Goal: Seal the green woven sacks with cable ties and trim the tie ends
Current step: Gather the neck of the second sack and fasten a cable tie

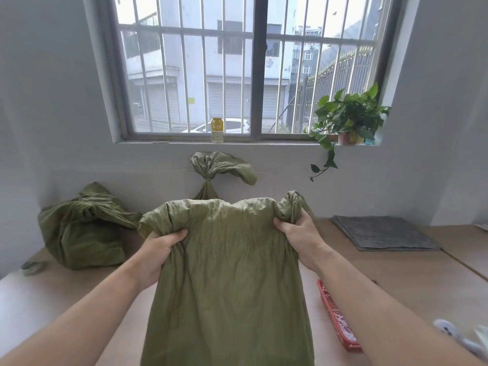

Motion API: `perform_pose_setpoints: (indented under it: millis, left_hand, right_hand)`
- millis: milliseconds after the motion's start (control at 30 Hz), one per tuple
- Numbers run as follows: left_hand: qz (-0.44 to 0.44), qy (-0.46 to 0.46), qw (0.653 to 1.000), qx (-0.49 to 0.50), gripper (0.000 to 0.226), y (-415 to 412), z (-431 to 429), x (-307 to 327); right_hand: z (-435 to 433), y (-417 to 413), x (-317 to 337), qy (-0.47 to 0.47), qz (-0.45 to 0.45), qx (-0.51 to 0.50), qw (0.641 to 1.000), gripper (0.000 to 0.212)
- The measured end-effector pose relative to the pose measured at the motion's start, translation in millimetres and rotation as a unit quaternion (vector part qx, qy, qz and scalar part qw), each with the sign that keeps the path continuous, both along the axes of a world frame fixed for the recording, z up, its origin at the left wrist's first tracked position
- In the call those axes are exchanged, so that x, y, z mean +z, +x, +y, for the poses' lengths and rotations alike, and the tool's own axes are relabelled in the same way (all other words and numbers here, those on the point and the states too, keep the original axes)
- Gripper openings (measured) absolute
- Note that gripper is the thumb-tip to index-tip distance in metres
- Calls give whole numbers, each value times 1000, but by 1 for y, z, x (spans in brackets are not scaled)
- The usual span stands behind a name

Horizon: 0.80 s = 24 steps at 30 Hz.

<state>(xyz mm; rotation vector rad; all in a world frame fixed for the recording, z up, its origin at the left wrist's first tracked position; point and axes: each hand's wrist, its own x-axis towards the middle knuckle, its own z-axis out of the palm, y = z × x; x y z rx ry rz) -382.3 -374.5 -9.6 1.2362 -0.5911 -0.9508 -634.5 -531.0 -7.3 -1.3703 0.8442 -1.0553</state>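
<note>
Gripping green sack (227, 260) top | left hand (161, 249) | right hand (298, 233)

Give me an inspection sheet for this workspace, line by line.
Surface: wooden table, seam at right.
Job's things: held sack, top spread wide, no tie on it; tied sack behind it, neck cinched; third sack slumped at left; red tray holding white strips, probably ties.
Clutter: grey mats at right; roll, maybe tape, at left edge; blurred white object at right edge.
Hands: left hand and right hand each grip the held sack's top, fingers curled in the cloth.
Cables: nothing seen.
Surroundings: barred window; bottle and plant on its sill.
</note>
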Motion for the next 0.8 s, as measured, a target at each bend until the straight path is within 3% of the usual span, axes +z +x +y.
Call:
perform_pose_setpoints:
  millis: [167, 267, 333, 467, 800]
  left_hand:
    - [11, 19, 1000, -16, 24, -8, 3, 4]
    - [13, 40, 999, -29, 46, -10, 1, 2]
    - [-5, 54, 996, -64, 58, -11, 3, 2]
    - [-66, 49, 989, -125, 51, -16, 7, 2]
    - [-102, 109, 985, -84, 33, -35, 1, 2]
  right_hand:
    - [6, 8, 0, -10, -2, 11, 1000, 14]
    - [8, 10, -1, -24, 2, 22, 999, 12]
    - [10, 8, -2, -38, 5, 34, 999, 27]
    - [12, 6, -8, -86, 52, 49, 994, 68]
    - [19, 9, -12, -81, 145, 34, 985, 83]
